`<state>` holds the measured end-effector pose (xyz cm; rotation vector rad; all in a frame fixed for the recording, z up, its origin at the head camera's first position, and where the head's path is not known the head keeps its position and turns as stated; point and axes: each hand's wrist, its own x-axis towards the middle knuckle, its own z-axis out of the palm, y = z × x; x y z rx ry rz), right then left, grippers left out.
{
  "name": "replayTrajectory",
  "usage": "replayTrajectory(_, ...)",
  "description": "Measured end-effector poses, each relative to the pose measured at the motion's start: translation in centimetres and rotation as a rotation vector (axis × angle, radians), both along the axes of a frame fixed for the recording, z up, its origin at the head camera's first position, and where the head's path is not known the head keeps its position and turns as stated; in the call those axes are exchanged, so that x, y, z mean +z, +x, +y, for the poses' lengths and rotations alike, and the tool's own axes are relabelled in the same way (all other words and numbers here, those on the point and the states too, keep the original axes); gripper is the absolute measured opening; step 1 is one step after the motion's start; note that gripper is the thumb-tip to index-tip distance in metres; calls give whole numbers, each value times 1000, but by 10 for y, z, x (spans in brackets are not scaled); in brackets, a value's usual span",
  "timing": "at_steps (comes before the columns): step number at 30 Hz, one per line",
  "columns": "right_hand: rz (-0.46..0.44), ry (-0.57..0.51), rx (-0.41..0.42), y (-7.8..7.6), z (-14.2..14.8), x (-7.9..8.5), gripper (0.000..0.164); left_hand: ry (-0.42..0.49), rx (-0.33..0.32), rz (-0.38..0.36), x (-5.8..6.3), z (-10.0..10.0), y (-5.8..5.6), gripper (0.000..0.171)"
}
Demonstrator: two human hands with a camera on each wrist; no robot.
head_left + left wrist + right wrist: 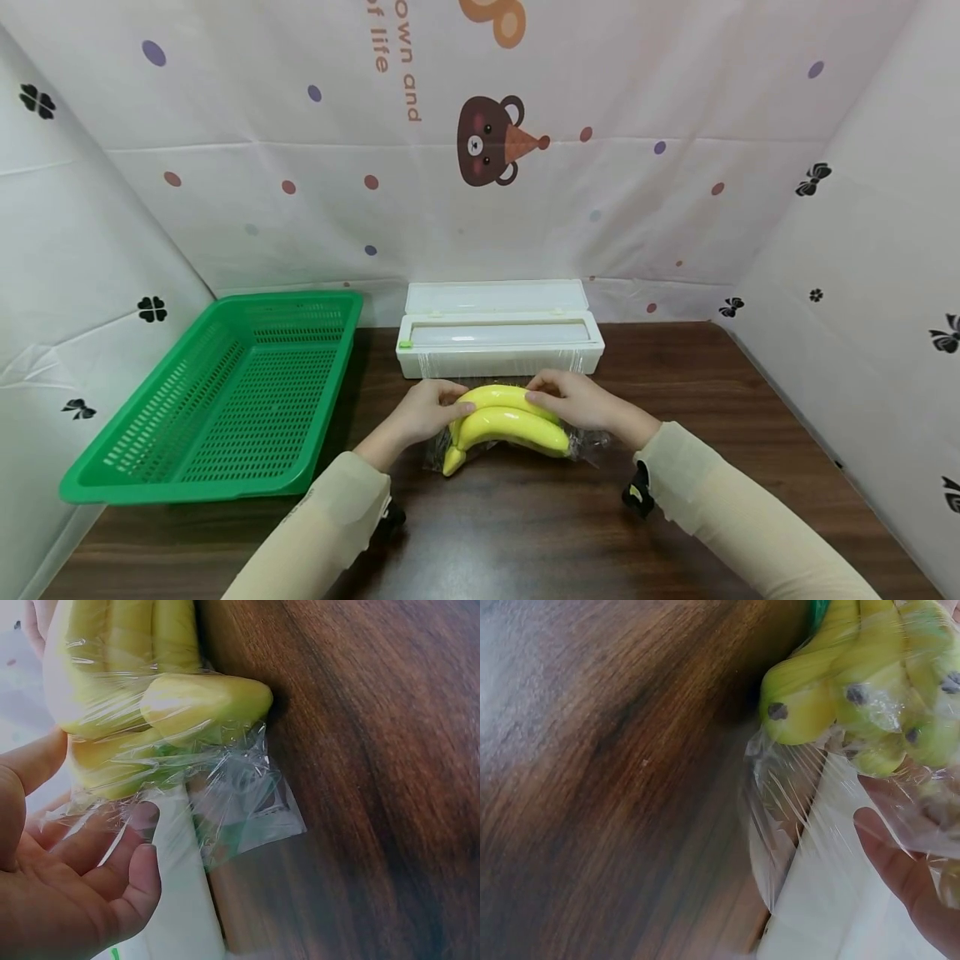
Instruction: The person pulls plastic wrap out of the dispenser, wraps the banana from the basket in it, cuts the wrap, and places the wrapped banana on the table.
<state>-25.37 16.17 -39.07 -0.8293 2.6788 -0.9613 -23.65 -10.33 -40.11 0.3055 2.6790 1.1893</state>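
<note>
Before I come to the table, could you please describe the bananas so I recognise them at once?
On the dark wooden table, find the long white box with open lid. In front of it, between the left hand and right hand, is the curved bunch of bananas. Its bright yellow under clear film sets it apart from the white box and green basket.

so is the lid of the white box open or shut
Open: in the head view, the lid is swung back behind the white box, leaving the white roll inside exposed.
</note>
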Motion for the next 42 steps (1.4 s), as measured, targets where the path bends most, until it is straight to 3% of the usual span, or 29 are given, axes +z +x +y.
replayTrajectory(17,24,61,4,-3,-1,6,29,-24,-24,-6,-1,-1,-3,39)
replayTrajectory(25,80,43,50,-3,3,7,31,-37,-35,46,-1,-1,-3,40)
replayTrajectory(32,53,56,36,-1,2,9,36,-42,-54,110,0,-1,-3,38)
replayTrajectory(42,87,26,63,-3,2,10,31,-49,-54,149,3,-4,-2,35)
